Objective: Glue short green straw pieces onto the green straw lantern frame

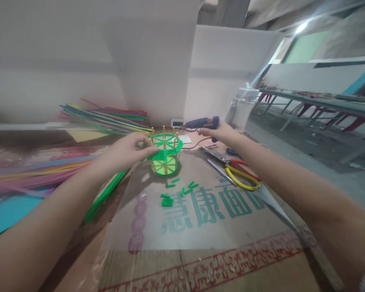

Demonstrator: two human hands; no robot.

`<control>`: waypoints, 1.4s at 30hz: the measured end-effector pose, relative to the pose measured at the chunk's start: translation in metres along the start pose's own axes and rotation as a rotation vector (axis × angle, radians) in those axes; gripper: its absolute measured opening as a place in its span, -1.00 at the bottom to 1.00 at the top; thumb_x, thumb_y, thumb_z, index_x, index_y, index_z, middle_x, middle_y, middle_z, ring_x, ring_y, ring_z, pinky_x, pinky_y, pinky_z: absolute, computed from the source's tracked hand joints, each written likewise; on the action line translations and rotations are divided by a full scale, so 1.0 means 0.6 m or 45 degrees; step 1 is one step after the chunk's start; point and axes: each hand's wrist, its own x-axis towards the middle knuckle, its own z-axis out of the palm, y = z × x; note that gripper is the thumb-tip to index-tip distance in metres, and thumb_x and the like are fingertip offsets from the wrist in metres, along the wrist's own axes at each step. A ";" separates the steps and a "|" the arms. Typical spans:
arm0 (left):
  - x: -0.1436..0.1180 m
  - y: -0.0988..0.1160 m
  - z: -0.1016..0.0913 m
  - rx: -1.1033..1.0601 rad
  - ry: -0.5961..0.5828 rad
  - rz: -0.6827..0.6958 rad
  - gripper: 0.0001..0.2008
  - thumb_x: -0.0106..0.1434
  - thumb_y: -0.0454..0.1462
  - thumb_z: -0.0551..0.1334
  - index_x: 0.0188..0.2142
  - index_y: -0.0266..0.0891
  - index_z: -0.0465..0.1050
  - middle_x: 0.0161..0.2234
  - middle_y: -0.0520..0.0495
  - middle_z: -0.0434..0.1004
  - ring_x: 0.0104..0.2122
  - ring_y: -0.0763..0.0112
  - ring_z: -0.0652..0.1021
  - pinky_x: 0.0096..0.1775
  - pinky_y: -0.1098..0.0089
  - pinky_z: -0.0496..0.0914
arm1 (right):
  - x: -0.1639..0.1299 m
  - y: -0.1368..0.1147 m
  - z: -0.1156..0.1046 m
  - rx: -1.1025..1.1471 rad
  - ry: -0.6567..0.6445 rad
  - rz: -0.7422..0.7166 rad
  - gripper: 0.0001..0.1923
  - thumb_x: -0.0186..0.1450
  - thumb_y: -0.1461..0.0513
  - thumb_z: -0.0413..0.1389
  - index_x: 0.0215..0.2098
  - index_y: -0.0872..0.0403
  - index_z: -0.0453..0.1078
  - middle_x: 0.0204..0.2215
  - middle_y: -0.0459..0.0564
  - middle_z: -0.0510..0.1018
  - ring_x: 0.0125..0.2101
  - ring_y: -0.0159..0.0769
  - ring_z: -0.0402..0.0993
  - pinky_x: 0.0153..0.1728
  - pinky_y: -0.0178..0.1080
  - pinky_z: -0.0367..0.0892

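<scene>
My left hand [139,147] grips the left side of a small round two-tier craft model [166,167], made of green strips with upright wooden sticks. Its fingers and thumb close on the upper tier's rim. In my right hand [220,132] is a dark blue glue gun [202,122], its nozzle pointing left, behind and above the model's right side. Short cut green pieces [188,190] lie scattered in front of the model. A pair of scissors [241,177] with yellow and red handles rests under my right forearm, beside a purple pen-like stick [220,171].
Bundles of coloured strips [109,117] lie at the back left and along the left side. A small white digital display [177,123] stands by the wall. A clear bottle [242,107] is at the back right. Printed cardboard [200,267] covers the work surface.
</scene>
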 end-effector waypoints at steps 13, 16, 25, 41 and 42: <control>-0.004 0.013 0.001 0.034 0.007 0.015 -0.60 0.16 0.11 0.19 -0.36 -0.18 0.44 -0.29 -0.07 0.54 -0.21 0.17 0.53 -0.23 0.30 0.37 | 0.094 0.078 0.053 -0.312 -0.031 0.242 -0.69 0.19 0.12 0.33 -0.19 0.16 0.54 -0.38 0.04 0.64 -0.37 -0.26 0.50 -0.29 -0.27 0.37; -0.004 0.016 0.001 0.057 0.014 0.012 -0.58 0.15 0.12 0.19 -0.39 -0.18 0.42 -0.33 -0.06 0.51 -0.26 0.18 0.51 -0.28 0.31 0.33 | 0.059 0.061 0.020 -0.391 0.111 0.240 -0.56 0.23 0.07 0.29 -0.02 0.16 0.48 -0.20 0.15 0.64 -0.20 -0.13 0.53 -0.15 -0.19 0.36; -0.006 0.017 0.002 0.052 0.020 0.045 -0.60 0.16 0.11 0.19 -0.38 -0.18 0.43 -0.32 -0.06 0.52 -0.26 0.19 0.51 -0.27 0.32 0.32 | -0.154 -0.060 0.025 -0.555 -0.112 -0.339 -0.87 0.34 0.23 0.14 -0.32 0.07 0.51 -0.35 0.00 0.62 -0.31 -0.24 0.51 -0.23 -0.22 0.33; -0.007 0.018 0.004 0.028 0.019 0.060 -0.57 0.18 0.14 0.20 -0.37 -0.18 0.43 -0.32 -0.05 0.53 -0.26 0.20 0.50 -0.28 0.33 0.31 | -0.203 -0.062 0.079 -0.474 -0.408 -0.261 -0.91 0.36 0.28 0.12 -0.31 0.05 0.46 -0.37 0.01 0.59 -0.35 -0.24 0.51 -0.32 -0.18 0.37; -0.006 0.018 0.004 0.027 0.017 0.068 -0.57 0.18 0.15 0.20 -0.38 -0.17 0.42 -0.31 -0.05 0.53 -0.26 0.21 0.50 -0.28 0.33 0.31 | -0.203 -0.066 0.079 -0.316 -0.354 -0.183 -0.92 0.36 0.25 0.12 -0.31 0.04 0.42 -0.40 -0.01 0.60 -0.39 -0.25 0.53 -0.35 -0.19 0.38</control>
